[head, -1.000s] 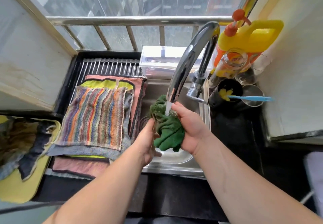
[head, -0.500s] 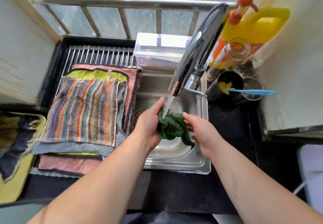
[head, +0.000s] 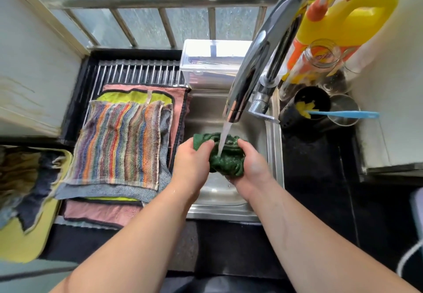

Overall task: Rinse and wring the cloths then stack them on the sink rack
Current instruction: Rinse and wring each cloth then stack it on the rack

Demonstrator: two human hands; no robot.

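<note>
While water from the tap point(head: 256, 68) ran onto the green cloth point(head: 229, 162), bunched over the sink point(head: 273, 155) near centre frame, the left hand point(head: 192, 164) and right hand point(head: 251, 169) each gripped it with fingers point(head: 207, 145) curled round it. The rinse was in hand, and a firm opposing twist to wring it likely came next. At ten o'clock the sink rack point(head: 137, 71) bore a flat stack topped by a striped cloth point(head: 119, 141), and at eight o'clock a yellow tray point(head: 20, 242) held crumpled cloths.

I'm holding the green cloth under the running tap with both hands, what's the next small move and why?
Probably twist the green cloth between left hand and right hand to wring it: both grip it bunched under the water stream, above the sink.
</note>
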